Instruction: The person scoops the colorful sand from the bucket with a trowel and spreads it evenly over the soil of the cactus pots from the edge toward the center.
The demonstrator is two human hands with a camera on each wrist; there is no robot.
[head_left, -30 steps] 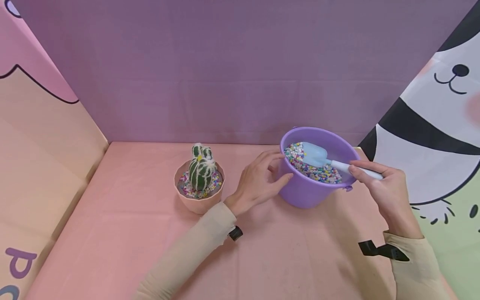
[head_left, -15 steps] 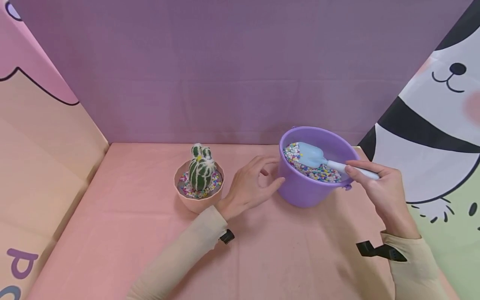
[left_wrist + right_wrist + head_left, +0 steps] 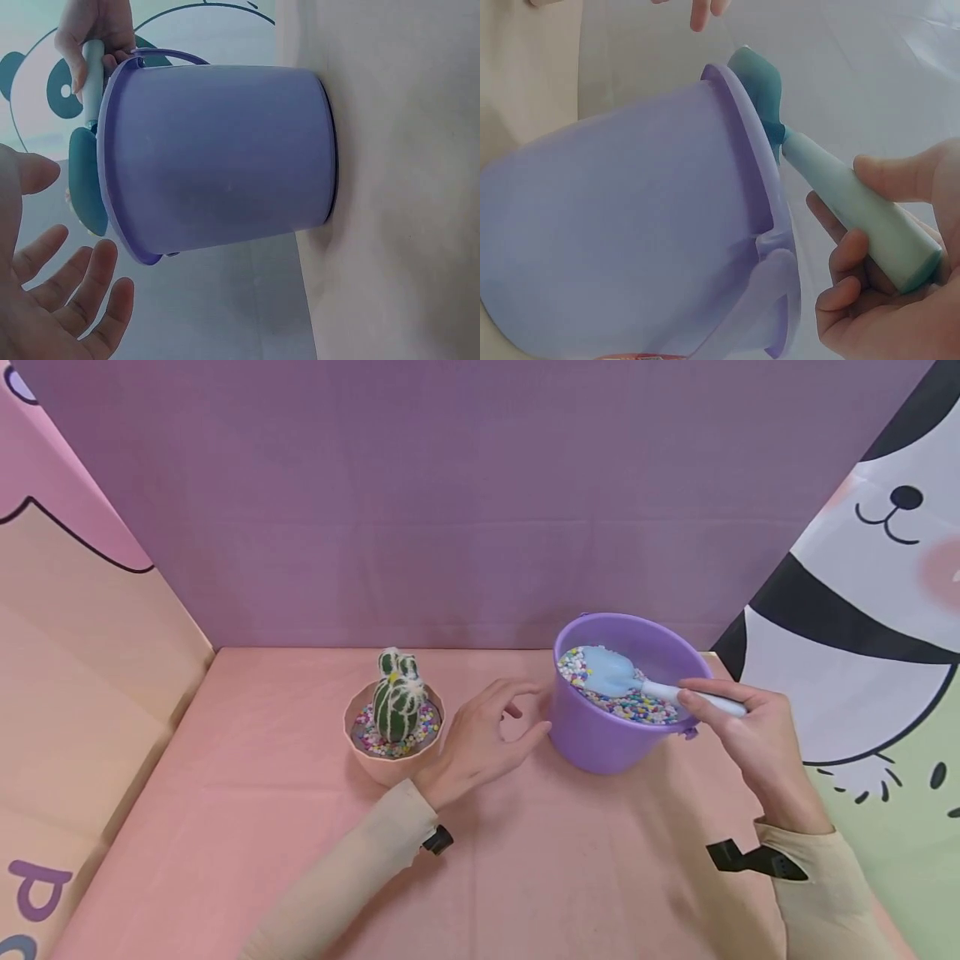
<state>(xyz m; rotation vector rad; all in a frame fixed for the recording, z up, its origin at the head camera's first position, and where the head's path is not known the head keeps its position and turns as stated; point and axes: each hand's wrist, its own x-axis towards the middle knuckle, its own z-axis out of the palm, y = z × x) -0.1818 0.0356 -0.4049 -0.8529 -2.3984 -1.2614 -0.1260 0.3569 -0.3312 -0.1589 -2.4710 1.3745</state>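
My right hand (image 3: 750, 727) grips the pale handle of a light-blue toy shovel (image 3: 609, 672). In the left wrist view the shovel blade (image 3: 88, 180) shows above the bucket's rim, level with the opening. Small multicoloured pebbles (image 3: 574, 667) show at the blade's tip. Beneath it stands a purple bucket (image 3: 600, 743) holding more such pebbles (image 3: 637, 706). My left hand (image 3: 480, 735), fingers spread and loosely bent, holds nothing; it is left of the bucket, apart from it. Behind that wrist, a pink pot (image 3: 390, 770) holds a small green cactus (image 3: 396, 710) with pebbles around its base.
A pink cloth covers the table (image 3: 525, 877). A purple backdrop (image 3: 450, 510) rises behind it, with printed panels at both sides, the right one bearing a panda (image 3: 855, 685). The bucket's handle (image 3: 750, 307) hangs down its side.
My left hand has drawn away from the bucket's side, leftward toward the pot. The shovel has shifted slightly left over the bucket, still in my right hand.
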